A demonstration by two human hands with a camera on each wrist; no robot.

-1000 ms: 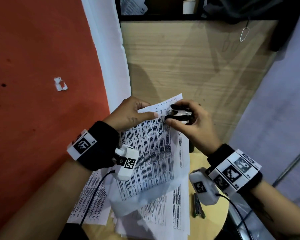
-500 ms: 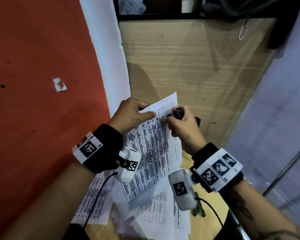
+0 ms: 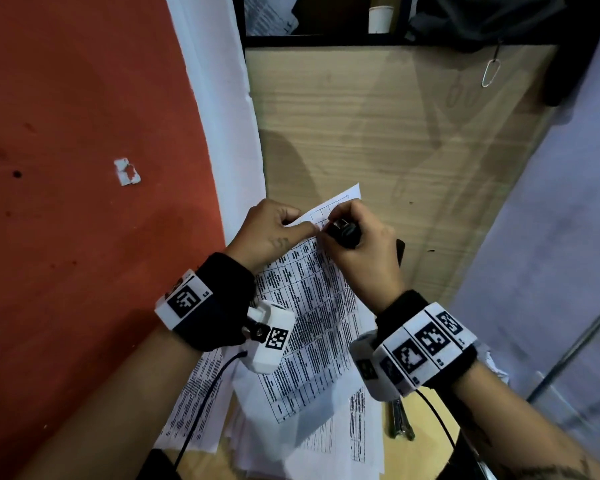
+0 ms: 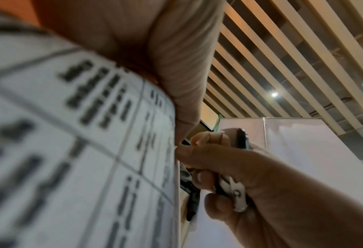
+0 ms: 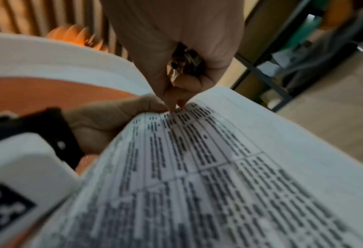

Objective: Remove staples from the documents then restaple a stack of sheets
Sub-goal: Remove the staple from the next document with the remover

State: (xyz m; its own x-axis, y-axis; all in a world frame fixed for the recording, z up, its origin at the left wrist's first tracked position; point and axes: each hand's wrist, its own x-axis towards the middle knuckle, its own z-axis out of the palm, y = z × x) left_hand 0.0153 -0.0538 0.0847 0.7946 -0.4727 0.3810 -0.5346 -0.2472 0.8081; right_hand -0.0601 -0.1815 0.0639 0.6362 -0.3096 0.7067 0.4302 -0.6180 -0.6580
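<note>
Left hand (image 3: 272, 230) pinching top edge of document (image 3: 312, 306), right hand (image 3: 359, 251) gripping staple remover (image 3: 343, 232), working staple corner between both thumbs; right hand nearer.

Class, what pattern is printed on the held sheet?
A black text table with ruled grid lines on the white sheet; clearest in the head view.

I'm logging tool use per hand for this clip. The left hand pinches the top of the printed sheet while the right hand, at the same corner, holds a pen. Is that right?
Not quite. The right hand holds a staple remover, not a pen; the left wrist view shows its metal jaws inside the curled fingers. The rest stands: the left hand pinches the top of the printed sheet, and the right hand's fingertips are at that corner.
</note>
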